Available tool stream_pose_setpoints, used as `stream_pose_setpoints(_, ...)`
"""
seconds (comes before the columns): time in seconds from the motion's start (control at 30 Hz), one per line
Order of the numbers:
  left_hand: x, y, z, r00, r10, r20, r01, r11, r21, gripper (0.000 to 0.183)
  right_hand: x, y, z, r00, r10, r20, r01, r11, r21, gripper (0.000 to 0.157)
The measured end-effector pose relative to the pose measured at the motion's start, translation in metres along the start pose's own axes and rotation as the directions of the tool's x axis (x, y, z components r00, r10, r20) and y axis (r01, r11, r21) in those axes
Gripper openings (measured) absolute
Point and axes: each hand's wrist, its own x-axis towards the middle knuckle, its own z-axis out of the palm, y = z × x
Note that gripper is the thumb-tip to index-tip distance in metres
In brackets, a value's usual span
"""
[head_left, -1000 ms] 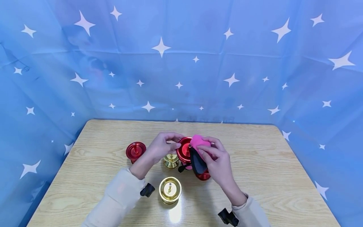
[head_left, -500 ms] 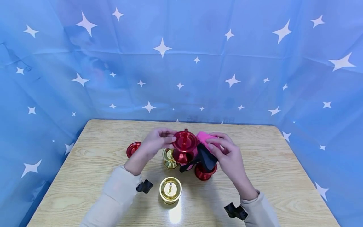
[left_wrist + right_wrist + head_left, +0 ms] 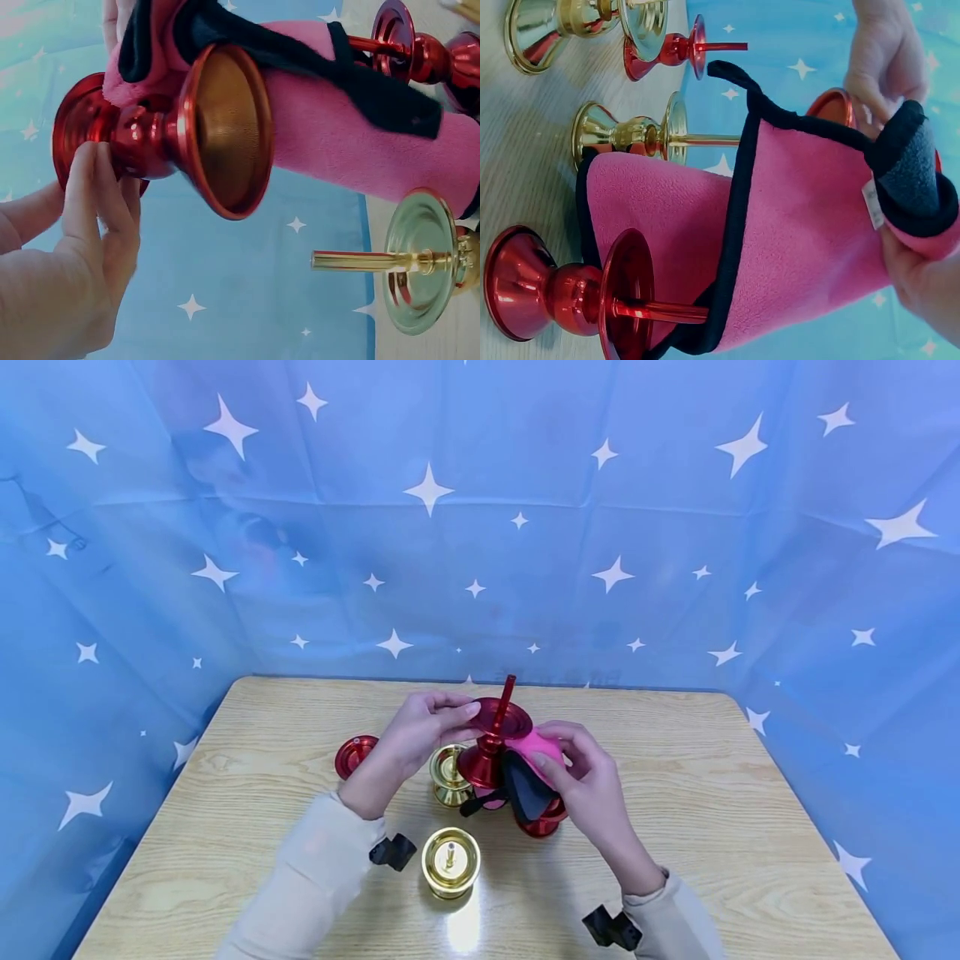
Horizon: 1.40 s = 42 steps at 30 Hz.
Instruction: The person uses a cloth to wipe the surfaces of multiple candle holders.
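A shiny red candle holder [image 3: 481, 766] with a spike rising from its dish is tilted above the table. My left hand [image 3: 416, 732] grips its dish rim from the left, thumb on top; in the left wrist view its flared, hollow base [image 3: 232, 131] faces the camera. My right hand [image 3: 590, 781] holds a pink cloth [image 3: 542, 745] with dark edging against the holder's right side. In the right wrist view the cloth [image 3: 802, 225] hangs down in folds and covers most of the held holder. Part of the right hand's fingers is hidden by it.
Two gold candle holders stand on the wooden table [image 3: 712, 827], one behind [image 3: 451, 777] and one in front [image 3: 450, 864]. A red holder [image 3: 356, 757] is at the left, partly behind the left forearm; another red one [image 3: 538, 827] stands under the cloth. A starry blue curtain [image 3: 480, 543] hangs behind.
The red candle holder has turned from dish facing me to spike pointing up and leaning right. My right hand moved away rightward with the cloth, then came back against the holder.
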Motion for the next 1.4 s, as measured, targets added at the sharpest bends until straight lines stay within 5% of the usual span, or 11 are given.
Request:
stream_pose_setpoints(0.2,0.000,-0.006,-0.003,0.994,0.082,0.070,-0.094,0.976,0.198,0.041,0.001,-0.002,-0.001,0.997,0.055,-0.046,-0.056,0.998,-0.018,0.022)
stream_pose_setpoints(0.4,0.000,-0.013,-0.006,0.967,0.150,0.205,-0.196,0.955,0.223,0.059,0.005,-0.006,-0.002,0.992,0.113,-0.057,-0.115,0.992,-0.043,0.022)
stream_pose_setpoints(0.57,0.003,-0.019,-0.001,0.979,0.176,0.108,-0.198,0.945,0.259,0.058,0.010,-0.009,-0.004,0.985,0.161,-0.058,-0.164,0.985,-0.058,0.022)
stream_pose_setpoints(0.77,0.004,-0.021,0.006,0.988,0.151,-0.005,-0.145,0.954,0.261,0.035,0.017,-0.011,-0.006,0.980,0.191,-0.053,-0.193,0.980,-0.036,0.023)
stream_pose_setpoints(0.93,0.004,-0.018,0.008,0.986,0.163,0.025,-0.162,0.927,0.339,0.025,0.018,-0.011,-0.007,0.976,0.215,-0.046,-0.216,0.976,-0.013,0.023)
stream_pose_setpoints(1.2,0.005,-0.010,0.012,0.988,0.133,0.081,-0.153,0.923,0.353,0.028,0.020,-0.016,-0.007,0.974,0.212,-0.077,-0.213,0.977,-0.014,0.024)
stream_pose_setpoints(1.4,0.006,-0.010,0.015,0.991,0.122,0.047,-0.131,0.931,0.339,0.031,0.019,-0.016,-0.006,0.984,0.168,-0.066,-0.168,0.986,0.011,0.025)
